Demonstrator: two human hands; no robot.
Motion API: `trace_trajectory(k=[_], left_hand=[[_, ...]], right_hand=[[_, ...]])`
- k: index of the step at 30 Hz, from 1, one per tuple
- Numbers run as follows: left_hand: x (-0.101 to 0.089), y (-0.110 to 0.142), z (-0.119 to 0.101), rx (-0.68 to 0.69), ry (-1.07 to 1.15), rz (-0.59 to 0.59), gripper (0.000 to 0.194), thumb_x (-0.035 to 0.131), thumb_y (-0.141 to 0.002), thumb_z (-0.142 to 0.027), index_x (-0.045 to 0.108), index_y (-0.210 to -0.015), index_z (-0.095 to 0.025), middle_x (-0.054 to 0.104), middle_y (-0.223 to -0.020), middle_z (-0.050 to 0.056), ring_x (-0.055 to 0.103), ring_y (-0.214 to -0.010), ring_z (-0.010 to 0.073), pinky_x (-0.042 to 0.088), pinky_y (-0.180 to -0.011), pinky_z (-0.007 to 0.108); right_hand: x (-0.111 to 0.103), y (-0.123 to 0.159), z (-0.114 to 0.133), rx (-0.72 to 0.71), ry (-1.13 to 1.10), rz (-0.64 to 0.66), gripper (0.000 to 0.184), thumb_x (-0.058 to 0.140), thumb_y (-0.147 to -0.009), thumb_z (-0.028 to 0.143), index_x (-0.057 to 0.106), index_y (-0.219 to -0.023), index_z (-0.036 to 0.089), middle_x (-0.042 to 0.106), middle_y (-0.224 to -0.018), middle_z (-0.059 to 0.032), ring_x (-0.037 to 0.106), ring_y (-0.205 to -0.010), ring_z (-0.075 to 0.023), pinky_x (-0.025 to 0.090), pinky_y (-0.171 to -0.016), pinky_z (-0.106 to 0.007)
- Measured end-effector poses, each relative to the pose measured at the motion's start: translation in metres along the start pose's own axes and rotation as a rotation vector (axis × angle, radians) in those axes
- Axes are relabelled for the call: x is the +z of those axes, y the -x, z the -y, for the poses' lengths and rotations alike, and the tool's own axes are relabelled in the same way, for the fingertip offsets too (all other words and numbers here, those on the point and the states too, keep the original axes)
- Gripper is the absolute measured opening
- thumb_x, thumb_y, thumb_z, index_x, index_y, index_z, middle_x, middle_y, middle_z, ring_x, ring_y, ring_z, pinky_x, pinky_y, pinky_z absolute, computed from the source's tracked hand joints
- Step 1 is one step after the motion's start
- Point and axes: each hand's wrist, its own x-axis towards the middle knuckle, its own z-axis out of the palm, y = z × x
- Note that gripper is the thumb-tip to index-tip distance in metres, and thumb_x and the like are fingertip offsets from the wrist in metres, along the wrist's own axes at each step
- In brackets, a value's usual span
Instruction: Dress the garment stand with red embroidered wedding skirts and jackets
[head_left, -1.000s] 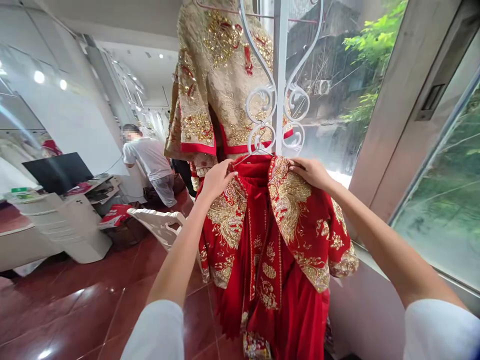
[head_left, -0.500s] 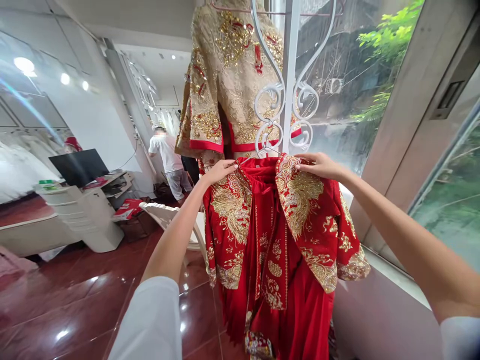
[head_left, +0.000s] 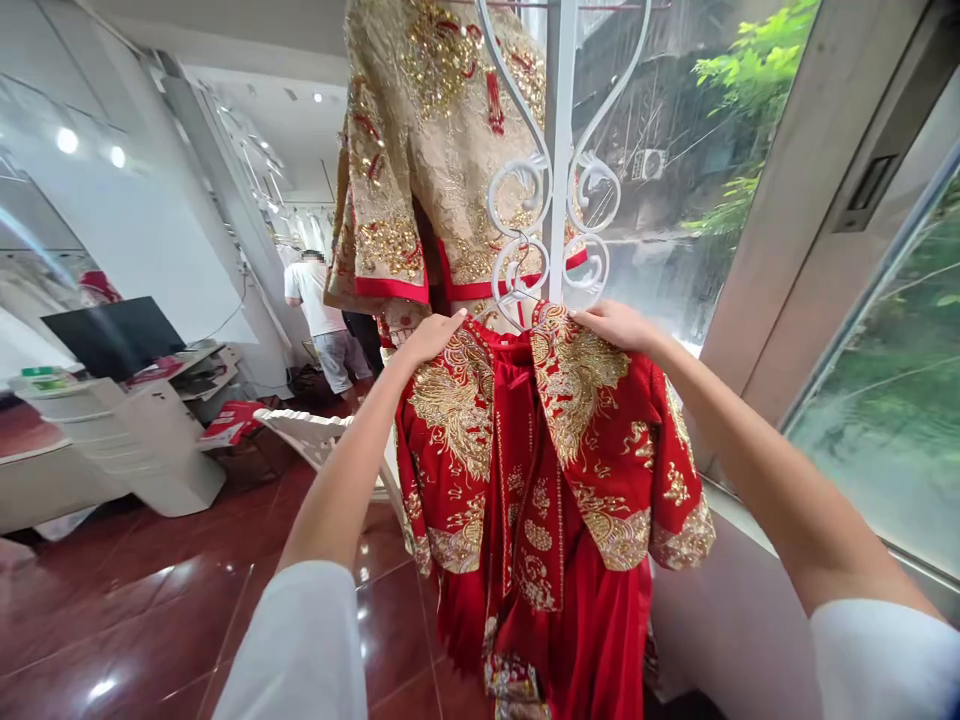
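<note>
A red jacket (head_left: 630, 440) with gold embroidery hangs open at the front on a wire hanger (head_left: 519, 290), whose hook is on the scrollwork of a white metal rack (head_left: 556, 150). My left hand (head_left: 436, 337) pinches the jacket's shoulder by the collar on the left. On the other side my right hand (head_left: 616, 326) grips the opposite shoulder near the collar, fingers partly hidden behind the cloth. Under the jacket hangs a red pleated skirt (head_left: 600, 620) with a gold-patterned front panel. Above and behind is a beige-gold jacket (head_left: 435, 180) with red trim.
A large window (head_left: 645, 220) stands behind the rack on the right. At left are a white chair (head_left: 300, 428), a desk (head_left: 142, 430) with a black monitor (head_left: 112, 337), and a red box (head_left: 229, 424). A person (head_left: 319, 310) in a white shirt stands farther back.
The view has shifted slightly to the right, so everything sits farther left. Both hands stay on the red jacket's shoulders; the right hand's fingers now show less over the front.
</note>
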Motion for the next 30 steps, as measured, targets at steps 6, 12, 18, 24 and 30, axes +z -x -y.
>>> trace_trajectory(k=[6,12,18,24,30], left_hand=[[0.078,0.104,-0.024,0.054,-0.348,-0.538,0.075,0.058,-0.073,-0.054,0.039,-0.130,-0.009,0.039,-0.138,0.023,0.031,-0.130,0.0359,0.017,-0.109,0.054],[0.103,0.147,-0.005,-0.025,-0.442,-0.445,0.031,0.049,-0.085,-0.043,0.060,-0.091,-0.015,0.059,-0.103,0.015,0.051,-0.103,0.0300,0.037,-0.091,0.046],[0.074,0.158,-0.044,0.113,-0.224,-0.342,0.037,0.036,-0.092,-0.029,0.051,-0.059,-0.019,0.052,-0.069,0.005,0.048,-0.071,0.0170,0.038,-0.064,0.029],[0.107,0.138,-0.073,0.099,-0.183,-0.122,0.026,0.045,-0.088,-0.024,0.055,-0.065,-0.019,0.055,-0.079,0.008,0.050,-0.081,0.0203,0.039,-0.067,0.031],[0.112,0.128,-0.081,0.166,0.117,-0.202,0.028,0.039,-0.091,-0.025,0.055,-0.068,-0.018,0.057,-0.084,0.007,0.053,-0.082,0.0187,0.043,-0.072,0.031]], right_hand=[[0.062,0.091,0.058,-0.035,0.329,-0.469,0.071,0.052,-0.080,0.048,0.032,-0.139,0.014,0.029,-0.144,-0.0206,0.025,-0.132,-0.0363,0.026,-0.101,-0.056],[0.091,0.130,0.042,-0.132,0.289,-0.456,0.043,0.050,-0.083,0.027,0.048,-0.124,0.012,0.046,-0.131,-0.0197,0.042,-0.121,-0.0302,0.033,-0.098,-0.045],[0.059,0.144,0.036,-0.107,-0.008,-0.061,0.035,0.034,-0.092,0.035,0.044,-0.062,0.020,0.050,-0.056,-0.0021,0.041,-0.050,-0.0136,0.029,-0.053,-0.027],[0.067,0.137,0.051,-0.119,-0.259,-0.054,0.039,0.032,-0.093,0.041,0.026,-0.060,0.021,0.037,-0.054,0.0020,0.032,-0.051,-0.0110,0.024,-0.053,-0.025],[0.055,0.122,0.070,-0.170,-0.531,-0.021,0.044,0.032,-0.092,0.047,0.024,-0.058,0.020,0.033,-0.053,0.0034,0.031,-0.051,-0.0099,0.024,-0.052,-0.024]])
